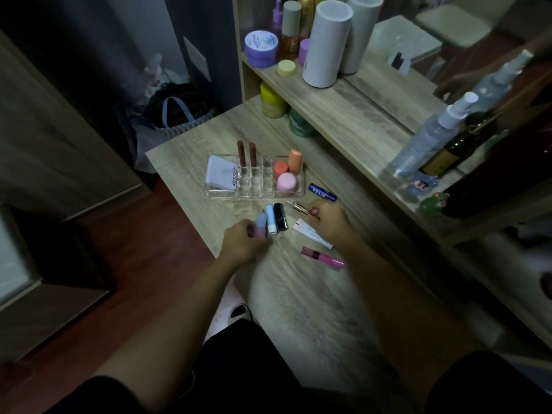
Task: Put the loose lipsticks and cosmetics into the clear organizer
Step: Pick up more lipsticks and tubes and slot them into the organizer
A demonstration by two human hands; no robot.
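Two hands were over the wooden table (298, 294), seen from the head camera. The left hand (242, 243) had its fingers curled around one pink and blue tube (260, 225). The right hand (327, 219) pinched the end of one small gold tube (300, 208) with its fingers nearly closed.

One clear organizer (257, 189) sat on the table, just past the hands. Inside it stood two dark red lipsticks (247, 156) side by side. One white flat case (221, 174) lay in its left part. Three round things (286, 171), orange and pink, sat in its right part.

Five loose things lay on the table. One light blue stick (270, 218) and one black lipstick (280, 216) lay touching, right beside the left hand. One blue Nivea stick (322, 192) lay near the organizer. One white tube (307, 231) was partly hidden under the right hand. One pink gloss (322, 258) lay near the right wrist.

The small slots in the middle of the organizer were hard to see through. The picture was dark and blurry at the edges.

On the shelf (343, 94) stood one tall white cylinder (325, 43), one purple jar (261, 49) and some bottles. One clear spray bottle (430, 135) leaned at the right.
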